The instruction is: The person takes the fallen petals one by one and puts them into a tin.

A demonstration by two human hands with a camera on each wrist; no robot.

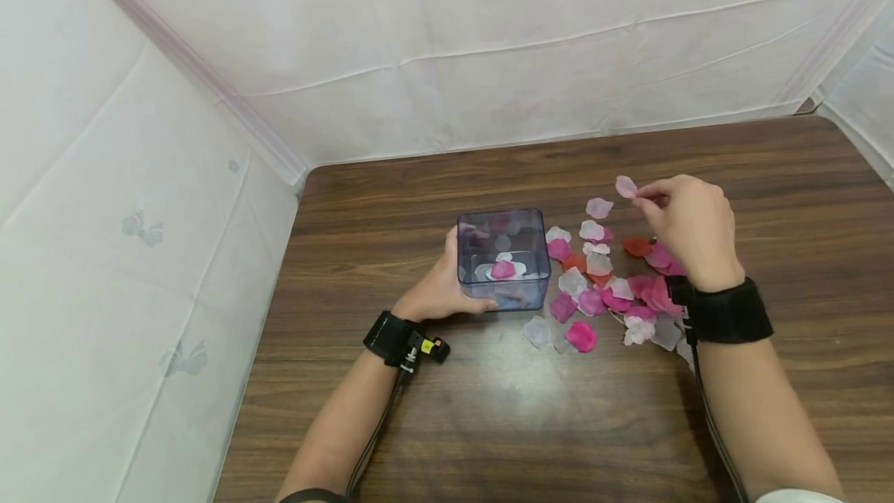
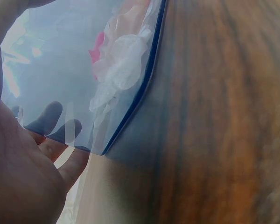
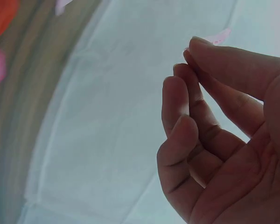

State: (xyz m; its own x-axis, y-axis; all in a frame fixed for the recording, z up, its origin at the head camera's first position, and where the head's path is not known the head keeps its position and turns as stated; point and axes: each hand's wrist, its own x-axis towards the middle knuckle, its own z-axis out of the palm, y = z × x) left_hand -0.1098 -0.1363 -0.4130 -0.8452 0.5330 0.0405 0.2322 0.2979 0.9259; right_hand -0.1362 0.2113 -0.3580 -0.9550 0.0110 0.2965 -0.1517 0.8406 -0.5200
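Observation:
My left hand [image 1: 440,286] grips a clear, bluish square plastic box [image 1: 512,297] from its left side, thumb along the front and fingers round the back. Inside the box lie several petals [image 1: 503,269], white and pink; the left wrist view shows white petals [image 2: 123,60] through its wall. Above the table, my right hand [image 1: 694,227] pinches one pale pink petal [image 1: 625,187] between thumb and index finger. That petal's edge [image 3: 219,37] shows past the fingertips in the right wrist view, where the other fingers are curled loosely.
Many loose petals in pink, white and red [image 1: 590,301] are spread on the wooden table [image 1: 391,192] right of the box, some beneath my right wrist. A pale petal [image 1: 599,208] lies at the spread's far end. White sheeting [image 1: 454,99] hangs behind and on the left.

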